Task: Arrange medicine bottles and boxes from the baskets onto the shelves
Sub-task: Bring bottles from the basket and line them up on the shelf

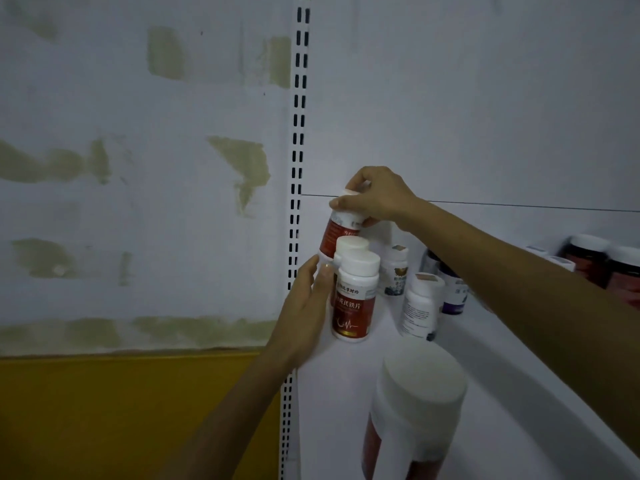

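At the left rear corner of the white metal shelf [339,386], the right hand [374,199] clasps the white cap of a tilted red-labelled plastic bottle [337,233] from above. The left hand [304,306], fingers straight, rests against an upright red-labelled bottle [353,299].

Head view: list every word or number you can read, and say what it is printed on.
"铁片": ends the large white line on the front red-label bottle; earlier characters blurred.
"李时珍": probably, ending the small line above it, same bottle.
Print on the tilted bottle gripped by the right hand: blurred.
Labels on the white bottles behind: too small to read.
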